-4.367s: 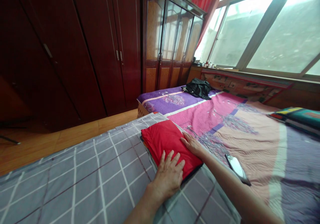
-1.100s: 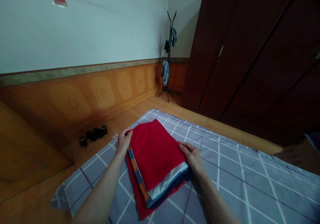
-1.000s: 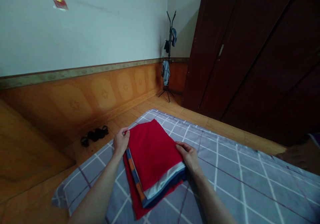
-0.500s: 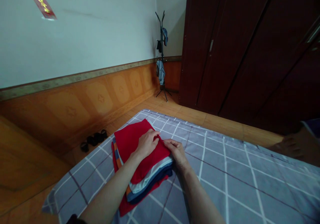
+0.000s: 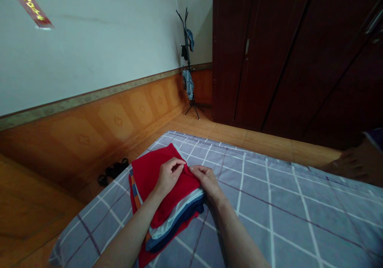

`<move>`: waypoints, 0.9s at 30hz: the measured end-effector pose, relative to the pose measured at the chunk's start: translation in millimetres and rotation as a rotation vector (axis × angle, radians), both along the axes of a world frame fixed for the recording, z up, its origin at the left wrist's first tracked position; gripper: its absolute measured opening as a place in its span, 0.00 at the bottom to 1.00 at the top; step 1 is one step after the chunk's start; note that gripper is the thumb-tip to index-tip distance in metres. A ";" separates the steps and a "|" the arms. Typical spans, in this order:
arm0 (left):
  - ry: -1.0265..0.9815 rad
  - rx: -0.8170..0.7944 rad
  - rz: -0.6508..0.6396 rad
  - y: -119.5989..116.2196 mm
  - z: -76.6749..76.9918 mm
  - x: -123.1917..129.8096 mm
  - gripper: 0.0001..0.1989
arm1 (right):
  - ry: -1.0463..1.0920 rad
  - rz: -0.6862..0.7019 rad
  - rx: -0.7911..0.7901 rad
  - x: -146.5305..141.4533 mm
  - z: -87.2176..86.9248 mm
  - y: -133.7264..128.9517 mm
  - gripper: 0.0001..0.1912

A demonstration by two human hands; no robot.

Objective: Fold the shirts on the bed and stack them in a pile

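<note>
A stack of folded clothes lies on the checked grey bedspread point(image 5: 257, 204), with a red garment point(image 5: 152, 164) on top. Light blue, dark blue, orange and red layers show beneath it. My left hand point(image 5: 170, 174) rests over the red garment, its thumb and forefinger pinching the cloth near the right edge. Just beside it, my right hand point(image 5: 207, 180) pinches the same edge between thumb and fingers. The two hands' fingertips are close together but apart.
A coat rack point(image 5: 188, 60) with a cap and clothing stands in the far corner, beside a dark red wardrobe point(image 5: 269, 60). Black shoes point(image 5: 113, 170) lie on the floor left of the bed. A blurred brown shape point(image 5: 353, 162) is at the right.
The view has shifted slightly, so the stack appears a little further left and lower. My left hand's fingers have closed more tightly at the red edge. Both hands stay on the garment.
</note>
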State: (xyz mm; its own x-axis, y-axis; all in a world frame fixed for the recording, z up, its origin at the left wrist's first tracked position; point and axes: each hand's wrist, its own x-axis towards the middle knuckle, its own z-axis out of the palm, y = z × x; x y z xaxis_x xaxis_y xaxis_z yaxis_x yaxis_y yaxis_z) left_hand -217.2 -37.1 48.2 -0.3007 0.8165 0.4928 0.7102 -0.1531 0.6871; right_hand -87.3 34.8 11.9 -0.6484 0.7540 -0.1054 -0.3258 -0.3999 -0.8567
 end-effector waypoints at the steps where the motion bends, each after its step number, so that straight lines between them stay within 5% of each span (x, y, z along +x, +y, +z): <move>1: -0.001 0.008 -0.020 -0.1 -0.5 0.1 0.07 | -0.002 -0.002 0.006 -0.6 -0.8 0.5 0.14; 6: 0.068 0.058 -0.021 -1.4 4.5 3.4 0.06 | 0.036 -0.031 -0.006 -1.3 -1.4 2.0 0.06; 12: 0.171 -0.041 -0.152 -11.7 35.8 11.7 0.06 | 0.220 0.014 -0.044 9.7 9.4 3.5 0.04; 14: 0.209 -0.056 -0.089 -11.2 39.5 0.1 0.05 | 0.295 0.061 -0.053 13.5 10.8 4.8 0.05; 19: 0.315 -0.157 0.365 -3.6 17.0 -58.0 0.10 | 0.286 0.157 0.001 15.0 9.1 4.6 0.07; 23: 0.370 -0.246 0.410 -1.4 -5.0 -79.8 0.13 | 0.213 0.191 -0.016 12.1 6.5 2.0 0.08; 27: 0.419 -0.296 0.428 -0.3 -10.4 -75.9 0.13 | 0.204 0.214 -0.033 10.0 4.5 2.1 0.06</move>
State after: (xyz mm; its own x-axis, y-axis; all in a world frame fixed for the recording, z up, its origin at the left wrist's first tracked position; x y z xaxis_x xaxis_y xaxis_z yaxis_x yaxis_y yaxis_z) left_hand -293.1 -37.4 37.9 -0.4597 0.7867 0.4120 0.8827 0.3538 0.3092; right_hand -77.2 36.9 16.4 -0.8026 0.5961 0.0211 -0.3949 -0.5045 -0.7678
